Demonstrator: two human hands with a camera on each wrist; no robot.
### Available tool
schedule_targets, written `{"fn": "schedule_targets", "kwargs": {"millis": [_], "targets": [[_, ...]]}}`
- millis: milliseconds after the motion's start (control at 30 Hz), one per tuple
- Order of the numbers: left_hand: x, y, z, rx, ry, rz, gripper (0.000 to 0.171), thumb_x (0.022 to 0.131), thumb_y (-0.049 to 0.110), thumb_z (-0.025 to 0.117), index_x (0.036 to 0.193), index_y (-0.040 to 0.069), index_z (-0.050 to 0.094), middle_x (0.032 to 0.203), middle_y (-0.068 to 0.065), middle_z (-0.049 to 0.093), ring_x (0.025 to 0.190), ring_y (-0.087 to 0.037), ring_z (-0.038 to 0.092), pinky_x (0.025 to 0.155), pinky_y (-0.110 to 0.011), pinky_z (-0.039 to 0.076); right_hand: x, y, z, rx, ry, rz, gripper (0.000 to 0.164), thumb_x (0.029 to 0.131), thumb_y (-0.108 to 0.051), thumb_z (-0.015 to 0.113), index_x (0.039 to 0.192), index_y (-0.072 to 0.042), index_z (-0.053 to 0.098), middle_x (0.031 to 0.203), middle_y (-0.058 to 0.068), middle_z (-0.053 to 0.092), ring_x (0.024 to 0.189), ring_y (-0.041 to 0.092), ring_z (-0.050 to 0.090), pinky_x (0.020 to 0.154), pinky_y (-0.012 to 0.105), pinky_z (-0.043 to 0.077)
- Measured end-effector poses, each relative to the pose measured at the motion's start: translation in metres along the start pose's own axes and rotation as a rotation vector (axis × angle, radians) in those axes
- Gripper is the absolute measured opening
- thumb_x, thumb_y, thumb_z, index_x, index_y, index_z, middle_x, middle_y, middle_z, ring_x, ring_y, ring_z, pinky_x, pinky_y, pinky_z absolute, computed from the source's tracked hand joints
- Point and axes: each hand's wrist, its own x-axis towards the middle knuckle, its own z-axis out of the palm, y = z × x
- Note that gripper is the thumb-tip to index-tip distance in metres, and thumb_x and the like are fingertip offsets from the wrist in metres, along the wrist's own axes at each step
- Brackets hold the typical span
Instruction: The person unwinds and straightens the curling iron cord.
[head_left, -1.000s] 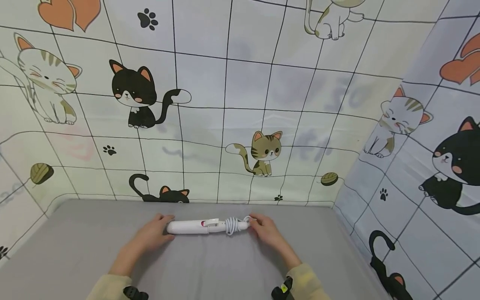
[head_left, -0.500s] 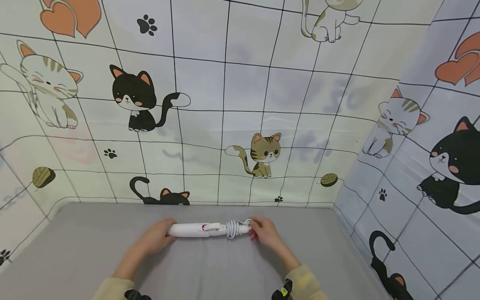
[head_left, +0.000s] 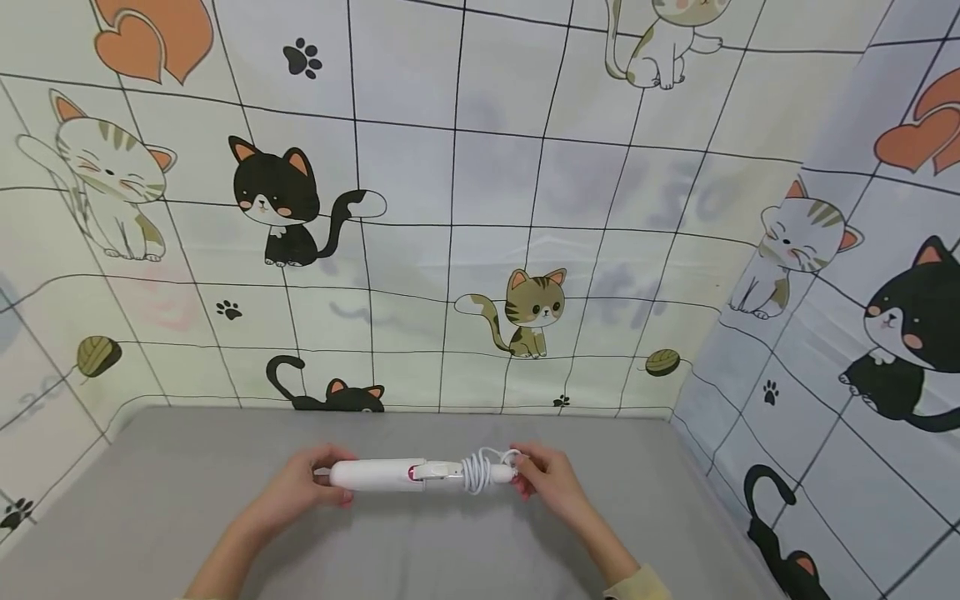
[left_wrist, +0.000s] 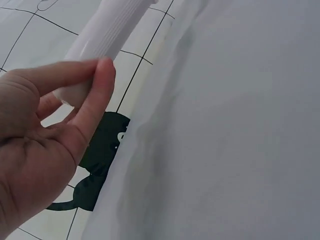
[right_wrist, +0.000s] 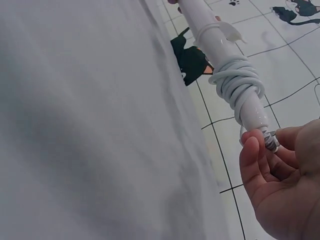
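A white hair curling iron point(head_left: 378, 475) is held level between both hands in the head view, its lever and small red mark facing up. My left hand point(head_left: 303, 487) grips its thick end between thumb and fingers; in the left wrist view fine ridges run along that white body point(left_wrist: 107, 32). At the other end, my right hand point(head_left: 551, 483) pinches the narrow tip where the cord comes out. A white cord point(right_wrist: 237, 82) is wound in several turns round the handle, with a loose loop near the right fingertips.
Beneath the hands spreads a grey cloth-covered surface point(head_left: 420, 550). A fabric wall point(head_left: 420, 175) printed with cats and grid lines rises behind it, and another side wall point(head_left: 817, 350) stands at the right.
Both hands have brought the curling iron up off the grey surface and slightly toward the camera; it looks larger now. The sleeves have slid mostly out of view. The head view has shifted slightly.
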Motion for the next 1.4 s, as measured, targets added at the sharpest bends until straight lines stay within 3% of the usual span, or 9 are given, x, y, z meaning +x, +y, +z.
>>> {"fn": "schedule_targets", "kwargs": {"millis": [233,433,633,900,1133,1267,1400], "targets": [[-0.013,0.005,0.010,-0.093,-0.014,-0.071,0.055,0.087,0.000,0.078,0.134,-0.012,0.053,0.122,-0.019,0.062,0.097,-0.033,0.071,0.086,-0.039,0.066,-0.024,-0.007,-0.003,0.049,0.031,0.040,0.040,0.102,-0.008,0.063,0.134,0.016,0.056,0.081,0.013,0.068,0.064,0.012,0.062,0.054,0.020,0.059],[-0.017,0.007,0.017,-0.264,-0.111,0.033,0.053,0.095,-0.006,0.066,0.138,-0.019,0.039,0.123,-0.021,0.059,0.102,-0.036,0.072,0.098,-0.044,0.060,-0.033,-0.018,-0.002,0.064,0.073,0.046,0.041,0.101,-0.007,0.064,0.134,0.016,0.056,0.080,0.014,0.068,0.062,0.012,0.061,0.052,0.021,0.058],[-0.016,0.010,0.022,-0.351,-0.157,0.100,0.049,0.096,-0.009,0.062,0.140,-0.016,0.040,0.128,-0.022,0.059,0.108,-0.040,0.070,0.104,-0.043,0.056,-0.038,-0.028,0.000,0.057,0.156,0.057,0.036,0.099,-0.005,0.067,0.131,0.011,0.063,0.077,0.013,0.068,0.060,0.013,0.059,0.051,0.020,0.057],[-0.009,0.014,0.029,-0.368,-0.082,0.068,0.043,0.091,-0.011,0.068,0.132,-0.003,0.058,0.122,-0.022,0.061,0.101,-0.041,0.072,0.100,-0.046,0.059,-0.038,-0.035,0.002,0.049,0.197,0.018,0.034,0.097,-0.003,0.069,0.128,0.010,0.066,0.074,0.014,0.068,0.057,0.013,0.058,0.049,0.020,0.055],[-0.005,0.019,0.032,-0.391,-0.027,0.090,0.038,0.089,-0.012,0.070,0.126,-0.003,0.063,0.120,-0.020,0.057,0.094,-0.043,0.073,0.096,-0.051,0.060,-0.039,-0.039,0.009,0.009,0.273,0.013,0.029,0.095,-0.002,0.070,0.123,0.004,0.071,0.071,0.011,0.068,0.053,0.015,0.057,0.044,0.020,0.053],[-0.007,0.021,0.030,-0.377,0.004,0.069,0.038,0.088,-0.012,0.072,0.124,-0.002,0.066,0.120,-0.019,0.057,0.092,-0.044,0.073,0.096,-0.051,0.061,-0.040,-0.042,0.014,-0.012,0.307,0.013,0.026,0.091,0.001,0.071,0.117,0.003,0.073,0.068,0.012,0.068,0.050,0.015,0.056,0.041,0.019,0.051],[-0.008,0.021,0.025,-0.377,0.009,0.071,0.041,0.088,-0.012,0.071,0.127,-0.010,0.060,0.120,-0.019,0.056,0.092,-0.045,0.073,0.096,-0.052,0.060,-0.039,-0.042,0.018,-0.030,0.329,0.027,0.024,0.089,0.002,0.071,0.113,0.002,0.074,0.066,0.011,0.068,0.048,0.015,0.056,0.040,0.019,0.050]]}}
